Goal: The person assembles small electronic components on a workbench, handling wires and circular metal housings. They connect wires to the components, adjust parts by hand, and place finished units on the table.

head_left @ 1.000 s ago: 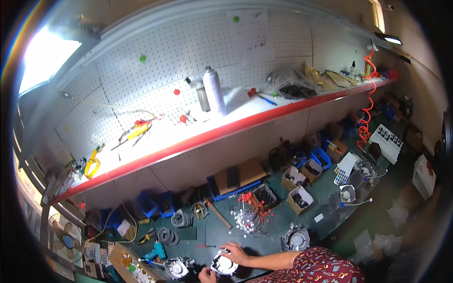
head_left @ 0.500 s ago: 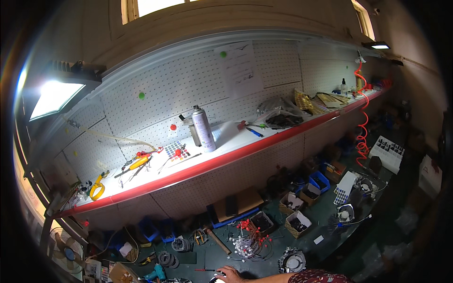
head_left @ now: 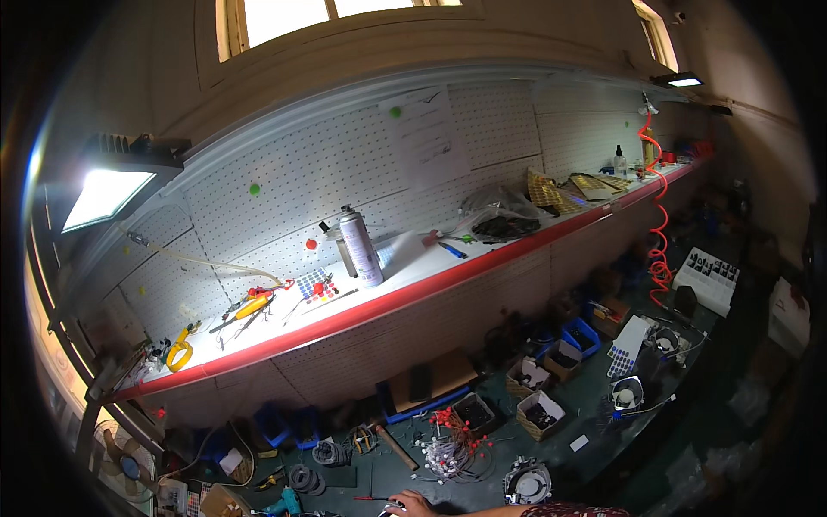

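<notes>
Can see right hand (head_left: 415, 503) at the lower edge, with fingers (head_left: 398, 499) bent over a white part (head_left: 394, 511) (mostly cut off by the frame). Can't tell pinch from plain touch, nor finger state of left hand, out of view. See thin red tool (head_left: 369, 498) left of the hand, hammer (head_left: 398, 449) and red- and white-tipped wires (head_left: 450, 455) farther back on green bench (head_left: 594, 470), and round motor-like unit (head_left: 529, 484) just beyond forearm (head_left: 487, 512).

A glaring lamp (head_left: 108, 200) whitens the shelf (head_left: 405, 265) (bowed by the lens), leaving the bench (head_left: 594, 418) dim.
</notes>
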A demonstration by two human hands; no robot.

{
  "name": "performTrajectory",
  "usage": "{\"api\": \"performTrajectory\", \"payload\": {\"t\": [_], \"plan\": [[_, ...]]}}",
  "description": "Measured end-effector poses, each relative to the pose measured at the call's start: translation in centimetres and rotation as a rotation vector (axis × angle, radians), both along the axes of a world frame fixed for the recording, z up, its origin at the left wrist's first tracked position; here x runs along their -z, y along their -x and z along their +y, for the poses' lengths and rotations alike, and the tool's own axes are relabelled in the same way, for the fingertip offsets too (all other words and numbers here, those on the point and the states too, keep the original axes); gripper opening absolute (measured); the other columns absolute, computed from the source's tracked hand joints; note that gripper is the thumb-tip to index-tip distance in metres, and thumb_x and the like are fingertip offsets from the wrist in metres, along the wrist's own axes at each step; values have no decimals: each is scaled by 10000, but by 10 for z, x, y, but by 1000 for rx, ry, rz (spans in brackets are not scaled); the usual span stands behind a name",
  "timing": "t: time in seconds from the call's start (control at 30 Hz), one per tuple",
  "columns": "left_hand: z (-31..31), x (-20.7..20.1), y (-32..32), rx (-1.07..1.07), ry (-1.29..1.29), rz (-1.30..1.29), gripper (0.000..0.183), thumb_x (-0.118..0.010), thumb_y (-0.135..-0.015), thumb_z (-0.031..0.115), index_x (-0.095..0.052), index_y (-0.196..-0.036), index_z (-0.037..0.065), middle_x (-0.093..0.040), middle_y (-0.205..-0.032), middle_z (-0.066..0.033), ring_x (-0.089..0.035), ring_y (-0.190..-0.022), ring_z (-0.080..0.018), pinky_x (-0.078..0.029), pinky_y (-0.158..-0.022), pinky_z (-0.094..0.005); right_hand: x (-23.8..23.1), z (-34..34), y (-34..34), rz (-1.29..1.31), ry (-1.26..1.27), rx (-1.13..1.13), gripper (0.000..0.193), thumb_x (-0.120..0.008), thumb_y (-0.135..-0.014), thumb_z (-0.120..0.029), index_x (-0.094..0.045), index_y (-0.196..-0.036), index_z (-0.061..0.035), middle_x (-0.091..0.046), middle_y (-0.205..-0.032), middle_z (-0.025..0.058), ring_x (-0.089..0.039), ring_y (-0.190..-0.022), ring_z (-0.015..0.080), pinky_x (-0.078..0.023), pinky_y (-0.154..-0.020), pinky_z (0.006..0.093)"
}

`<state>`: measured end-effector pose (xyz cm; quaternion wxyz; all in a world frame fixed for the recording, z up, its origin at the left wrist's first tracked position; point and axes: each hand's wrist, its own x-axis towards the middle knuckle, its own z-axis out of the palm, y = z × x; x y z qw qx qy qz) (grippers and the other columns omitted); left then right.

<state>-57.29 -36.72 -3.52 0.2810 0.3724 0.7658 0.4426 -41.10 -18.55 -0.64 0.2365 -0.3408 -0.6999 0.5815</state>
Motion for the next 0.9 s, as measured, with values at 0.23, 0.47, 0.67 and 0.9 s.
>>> {"api": "performTrajectory", "payload": {"t": [0.23,0.47,0.67,0.9], "plan": [[-13,53,34,11,68,438,272,-766,-816,223,-735,-787,-46,-687,-642,-131,-614,-561,-197,-496,-542,-438,-11,-7,5,-45,15,-122,392,-728,-968,-297,-704,-1276,-55,-471,-1539,290,-505,-1374,453,-478,-1117,481],[-7,36,29,-50,122,-228,165,-693,-912,47,-651,-753,40,-665,-700,-46,-644,-613,-141,-532,-561,-308,59,10,23,120,-440,19,357,-826,-863,-249,-732,-1136,-39,-710,-1072,167,-657,-1044,390,-511,-912,459],[-1,-34,-1,-47,207,-346,191,-672,-918,107,-618,-748,39,-624,-664,-9,-576,-603,-96,-470,-549,-295,23,6,8,40,-261,-1,341,-832,-834,-196,-721,-1100,-13,-684,-1052,185,-643,-1009,389,-519,-894,460],[-15,-32,-9,-168,220,-168,154,-677,-913,80,-691,-1007,-41,-648,-728,-22,-572,-669,-98,-497,-640,-300,-15,5,13,57,-304,22,300,-817,-822,-150,-734,-1072,-6,-696,-1017,157,-647,-989,370,-523,-898,441]]}}
